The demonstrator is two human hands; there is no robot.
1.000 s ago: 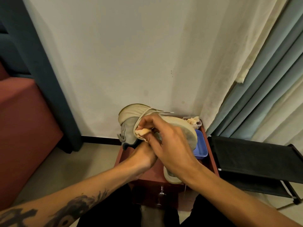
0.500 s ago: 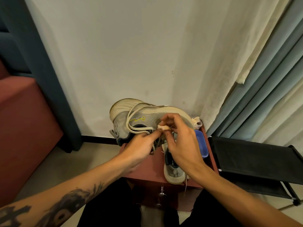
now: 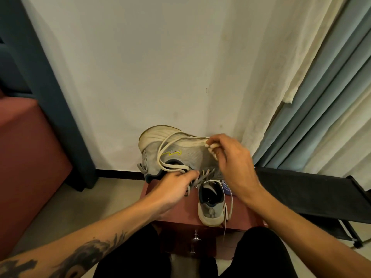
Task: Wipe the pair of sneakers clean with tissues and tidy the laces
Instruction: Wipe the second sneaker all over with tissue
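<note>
Lying sideways above the red desk, the grey sneaker is gripped at its lacing by the left hand. The right hand has its fingers pinching the cream lace. The second sneaker stands on the desk, its toe hidden.

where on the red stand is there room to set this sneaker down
Bare top shows front left, between the stand's left edge and the resting sneaker, below the left hand. A narrower strip lies right of that sneaker. The blue tub crowds the back right.
</note>
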